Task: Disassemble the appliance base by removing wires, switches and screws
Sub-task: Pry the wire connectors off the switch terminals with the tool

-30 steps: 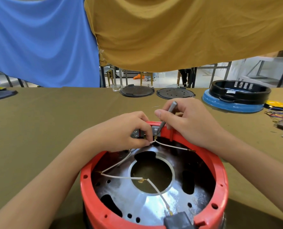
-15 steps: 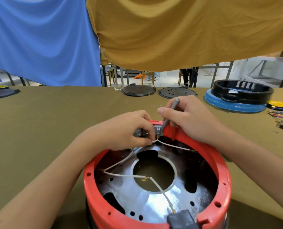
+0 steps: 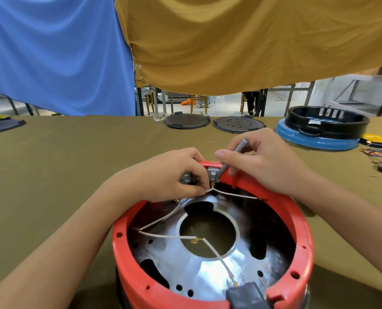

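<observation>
At the red base's far rim, near on the table, the left hand pinches a white wire; the right hand grips a grey tool at the switch.

We can read no text, label, brand or number on anything here (neither on the parts nor the table).

1. Illumination was bright, even daylight entering beneath the hanging cloths.
2. Glare bloomed on the metal plate (nearest the camera).
3. Soft shadows lay beside the red base.
4. Wide-angle distortion bowed the table edge; focus remained sharp.
</observation>
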Tool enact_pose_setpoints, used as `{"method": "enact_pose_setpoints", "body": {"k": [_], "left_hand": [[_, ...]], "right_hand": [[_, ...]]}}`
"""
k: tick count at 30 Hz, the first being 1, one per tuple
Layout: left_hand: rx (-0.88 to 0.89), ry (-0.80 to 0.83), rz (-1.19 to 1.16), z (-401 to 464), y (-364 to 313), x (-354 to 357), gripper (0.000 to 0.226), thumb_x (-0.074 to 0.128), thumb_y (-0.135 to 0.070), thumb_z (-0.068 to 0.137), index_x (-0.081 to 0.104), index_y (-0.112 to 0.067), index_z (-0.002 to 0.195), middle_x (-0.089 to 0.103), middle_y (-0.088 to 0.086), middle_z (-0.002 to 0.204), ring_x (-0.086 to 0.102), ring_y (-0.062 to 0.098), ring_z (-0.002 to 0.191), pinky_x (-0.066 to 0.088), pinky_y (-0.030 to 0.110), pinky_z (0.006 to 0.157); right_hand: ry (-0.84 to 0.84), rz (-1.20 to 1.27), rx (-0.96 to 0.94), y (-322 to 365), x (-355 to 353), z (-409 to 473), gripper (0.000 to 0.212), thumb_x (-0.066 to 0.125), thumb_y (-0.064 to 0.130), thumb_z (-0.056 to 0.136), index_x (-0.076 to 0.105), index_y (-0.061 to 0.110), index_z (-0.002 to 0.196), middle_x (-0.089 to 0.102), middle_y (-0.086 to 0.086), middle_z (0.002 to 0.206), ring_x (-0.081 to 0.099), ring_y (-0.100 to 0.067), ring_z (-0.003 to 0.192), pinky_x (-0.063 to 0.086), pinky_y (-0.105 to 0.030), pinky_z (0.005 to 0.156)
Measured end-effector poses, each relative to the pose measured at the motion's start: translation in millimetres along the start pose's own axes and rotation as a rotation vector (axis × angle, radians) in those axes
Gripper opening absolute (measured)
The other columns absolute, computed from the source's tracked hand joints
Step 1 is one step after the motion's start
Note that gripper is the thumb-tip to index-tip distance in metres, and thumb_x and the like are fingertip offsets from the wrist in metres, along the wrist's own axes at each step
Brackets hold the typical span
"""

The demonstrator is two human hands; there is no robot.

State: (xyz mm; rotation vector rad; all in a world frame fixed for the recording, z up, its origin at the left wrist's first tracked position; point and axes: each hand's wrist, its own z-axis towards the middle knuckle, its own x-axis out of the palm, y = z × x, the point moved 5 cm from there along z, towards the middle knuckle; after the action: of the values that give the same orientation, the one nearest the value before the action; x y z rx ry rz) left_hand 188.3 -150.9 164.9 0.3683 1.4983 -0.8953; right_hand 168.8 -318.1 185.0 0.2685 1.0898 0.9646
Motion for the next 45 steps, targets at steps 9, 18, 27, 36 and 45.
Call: {"method": "enact_pose_setpoints", "body": {"k": [9,18,27,36,45], "left_hand": [[-0.012,0.013,0.006,0.3,0.4,0.1,0.009,0.07,-0.034,0.09,0.075,-0.038,0.097,0.048,-0.017,0.117,0.052,-0.002,0.102,0.043,0.027,0.097],[-0.005,-0.01,-0.015,0.6,1.7,-0.3,0.01,0.072,-0.034,0.088,0.073,-0.044,0.093,0.049,-0.019,0.116,0.053,-0.002,0.103,0.044,0.029,0.098],[0.002,-0.012,-0.02,0.6,0.3,-0.3,0.01,0.072,-0.032,0.088,0.074,-0.041,0.093,0.051,-0.016,0.115,0.056,0.002,0.1,0.046,0.032,0.096],[-0.005,-0.014,-0.028,0.4,-0.1,-0.5,0.009,0.073,-0.031,0.088,0.074,-0.038,0.093,0.051,-0.013,0.117,0.055,0.001,0.101,0.045,0.03,0.097],[-0.003,-0.015,-0.037,0.7,0.1,-0.2,0.01,0.073,-0.032,0.087,0.073,-0.042,0.091,0.051,-0.017,0.115,0.055,-0.001,0.101,0.045,0.032,0.097]], "right_hand": [[-0.027,0.214,0.16,-17.6,3.5,3.5,0.031,0.068,0.028,0.094,0.072,0.006,0.072,0.066,-0.002,0.055,0.049,-0.004,0.048,0.037,-0.01,0.051],[-0.017,-0.044,-0.009,-2.8,0.2,-2.5,0.025,0.069,0.036,0.091,0.074,0.019,0.074,0.07,0.005,0.063,0.063,-0.005,0.06,0.045,-0.016,0.061],[0.107,-0.304,-0.128,17.8,4.8,-5.7,0.03,0.06,0.052,0.085,0.077,0.027,0.084,0.063,0.004,0.086,0.06,-0.006,0.072,0.048,-0.027,0.068],[0.021,0.005,0.072,2.5,5.5,8.4,0.034,0.063,0.037,0.096,0.069,0.014,0.071,0.063,-0.006,0.06,0.051,-0.011,0.051,0.043,-0.027,0.058],[-0.052,-0.033,0.012,0.7,3.8,2.2,0.035,0.064,0.038,0.095,0.068,0.015,0.068,0.066,-0.002,0.06,0.053,-0.006,0.052,0.039,-0.017,0.054]]}}
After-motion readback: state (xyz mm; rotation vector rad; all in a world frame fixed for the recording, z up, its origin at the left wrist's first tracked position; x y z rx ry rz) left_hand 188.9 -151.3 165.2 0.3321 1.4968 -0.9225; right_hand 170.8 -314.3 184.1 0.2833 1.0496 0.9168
